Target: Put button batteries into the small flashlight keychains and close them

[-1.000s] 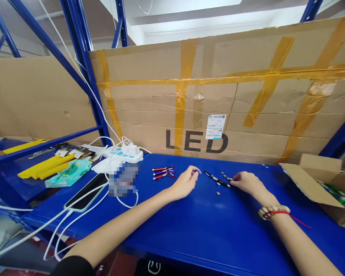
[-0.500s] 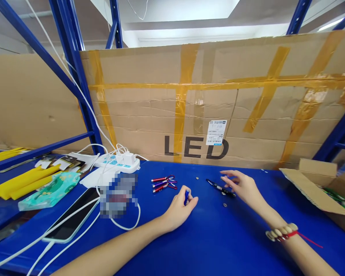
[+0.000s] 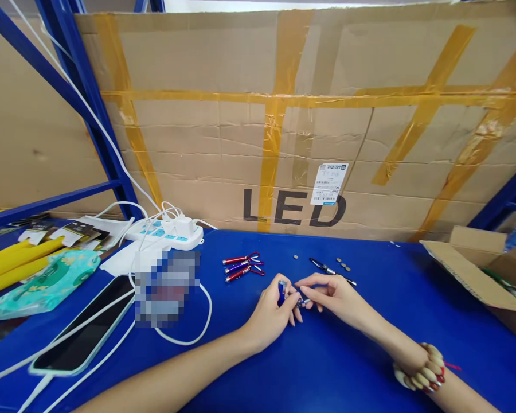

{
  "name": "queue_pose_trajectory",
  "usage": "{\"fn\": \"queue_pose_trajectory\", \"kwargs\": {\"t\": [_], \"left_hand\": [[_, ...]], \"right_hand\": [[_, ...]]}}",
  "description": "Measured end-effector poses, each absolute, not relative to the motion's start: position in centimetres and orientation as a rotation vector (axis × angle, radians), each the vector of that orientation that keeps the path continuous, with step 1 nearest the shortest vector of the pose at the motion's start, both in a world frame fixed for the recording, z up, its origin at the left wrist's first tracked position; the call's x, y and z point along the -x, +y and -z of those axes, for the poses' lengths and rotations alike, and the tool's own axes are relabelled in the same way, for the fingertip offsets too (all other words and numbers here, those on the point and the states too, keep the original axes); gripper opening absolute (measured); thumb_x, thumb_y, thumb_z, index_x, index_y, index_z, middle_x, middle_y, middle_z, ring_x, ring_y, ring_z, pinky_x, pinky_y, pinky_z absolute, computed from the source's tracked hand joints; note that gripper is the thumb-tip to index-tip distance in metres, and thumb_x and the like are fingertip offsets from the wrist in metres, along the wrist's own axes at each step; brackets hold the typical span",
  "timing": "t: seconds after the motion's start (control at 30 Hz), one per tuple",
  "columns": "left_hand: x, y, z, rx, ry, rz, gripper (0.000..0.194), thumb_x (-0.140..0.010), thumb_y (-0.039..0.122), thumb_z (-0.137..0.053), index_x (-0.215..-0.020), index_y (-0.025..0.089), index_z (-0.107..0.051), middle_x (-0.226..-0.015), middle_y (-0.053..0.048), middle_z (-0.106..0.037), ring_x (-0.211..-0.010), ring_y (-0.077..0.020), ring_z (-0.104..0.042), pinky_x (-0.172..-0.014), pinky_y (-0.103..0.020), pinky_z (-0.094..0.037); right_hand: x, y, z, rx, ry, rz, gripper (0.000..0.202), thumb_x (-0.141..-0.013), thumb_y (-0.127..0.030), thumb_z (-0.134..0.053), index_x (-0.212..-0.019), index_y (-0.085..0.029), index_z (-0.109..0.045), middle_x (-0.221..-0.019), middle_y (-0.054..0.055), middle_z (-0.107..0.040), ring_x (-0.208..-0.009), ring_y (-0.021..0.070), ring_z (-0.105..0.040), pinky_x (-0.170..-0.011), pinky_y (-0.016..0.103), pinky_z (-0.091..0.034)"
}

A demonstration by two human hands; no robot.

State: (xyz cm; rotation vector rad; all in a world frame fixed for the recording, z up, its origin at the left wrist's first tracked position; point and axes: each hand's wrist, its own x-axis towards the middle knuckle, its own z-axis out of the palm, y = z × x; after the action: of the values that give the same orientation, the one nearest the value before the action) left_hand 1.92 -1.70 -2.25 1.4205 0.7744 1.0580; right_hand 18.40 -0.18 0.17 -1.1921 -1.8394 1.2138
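Observation:
My left hand (image 3: 272,312) is closed around a small blue keychain flashlight (image 3: 282,291), its end showing above the fingers. My right hand (image 3: 333,295) meets it from the right, thumb and fingertips pinched together at a small shiny metal part beside the flashlight. What lies between those fingertips is too small to make out. Left of my hands lie a red keychain flashlight (image 3: 236,260), a purple one (image 3: 241,267) and another red one (image 3: 239,275), each with a clip. Behind my right hand is a black pen (image 3: 322,265), with several button cells (image 3: 344,265) beside it.
A lone button cell (image 3: 296,257) lies behind my hands. To the left are a phone (image 3: 86,327), white cables and a power strip (image 3: 184,235). An open cardboard box (image 3: 464,281) stands at right. A taped cardboard sheet (image 3: 215,155) closes off the back of the blue table.
My right hand has moved left from beside the pen to my left hand, its fingertips now at the flashlight. The pen has shifted slightly, and the view has tilted down.

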Motion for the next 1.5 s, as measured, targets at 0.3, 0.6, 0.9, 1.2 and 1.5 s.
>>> {"fn": "queue_pose_trajectory", "kwargs": {"t": [0.3, 0.6, 0.9, 1.2, 1.5], "left_hand": [[-1.9, -1.2, 2.3, -1.296, 0.834, -1.148, 0.027, -0.08, 0.035, -0.054, -0.078, 0.019, -0.033, -0.071, 0.005, -0.047, -0.049, -0.0057, -0.053, -0.044, -0.018, -0.04], [-1.8, -1.0, 2.6, -1.325, 0.789, -1.151, 0.028, -0.08, 0.035, -0.054, -0.078, 0.021, -0.03, -0.068, 0.006, -0.048, -0.045, -0.0059, -0.053, -0.038, -0.016, -0.037], [-1.8, -1.0, 2.5, -1.337, 0.817, -1.106, 0.028, -0.08, 0.035, -0.056, -0.08, 0.02, -0.032, -0.07, 0.006, -0.047, -0.046, -0.005, -0.052, -0.041, -0.016, -0.037], [-1.7, -0.6, 2.8, -1.355, 0.953, -1.179, 0.027, -0.078, 0.03, -0.059, -0.08, 0.02, -0.034, -0.079, 0.001, -0.056, -0.06, -0.0097, -0.06, -0.049, -0.02, -0.046], [-1.6, -0.9, 2.2, -1.482, 1.028, -1.174, 0.019, -0.078, 0.018, -0.056, -0.076, 0.019, -0.038, -0.07, 0.002, -0.057, -0.059, -0.0107, -0.06, -0.05, -0.02, -0.048]], "right_hand": [[-19.1, 0.0, 0.0, 1.033, -2.311, -0.664, 0.036, -0.09, -0.042, -0.046, -0.105, -0.015, -0.065, -0.089, 0.009, -0.064, -0.075, 0.0177, -0.06, -0.068, 0.031, -0.051], [-19.1, -0.9, 0.3, 0.839, -2.653, 0.005, 0.038, -0.097, -0.028, -0.029, -0.127, -0.017, -0.05, -0.11, 0.013, -0.06, -0.097, 0.0219, -0.061, -0.08, 0.035, -0.054], [-18.8, -0.3, 1.5, 0.824, -2.616, 0.298, 0.039, -0.097, -0.026, -0.029, -0.128, -0.01, -0.047, -0.1, 0.016, -0.063, -0.089, 0.0234, -0.065, -0.072, 0.035, -0.057], [-19.2, 0.0, 1.3, 0.906, -2.578, 0.27, 0.036, -0.098, -0.024, -0.028, -0.118, -0.009, -0.053, -0.106, 0.016, -0.062, -0.097, 0.0228, -0.062, -0.078, 0.034, -0.056], [-19.0, 0.2, 1.0, 0.832, -2.577, 0.337, 0.039, -0.098, -0.027, -0.024, -0.11, -0.01, -0.057, -0.093, 0.012, -0.064, -0.084, 0.0199, -0.064, -0.07, 0.031, -0.056]]}}
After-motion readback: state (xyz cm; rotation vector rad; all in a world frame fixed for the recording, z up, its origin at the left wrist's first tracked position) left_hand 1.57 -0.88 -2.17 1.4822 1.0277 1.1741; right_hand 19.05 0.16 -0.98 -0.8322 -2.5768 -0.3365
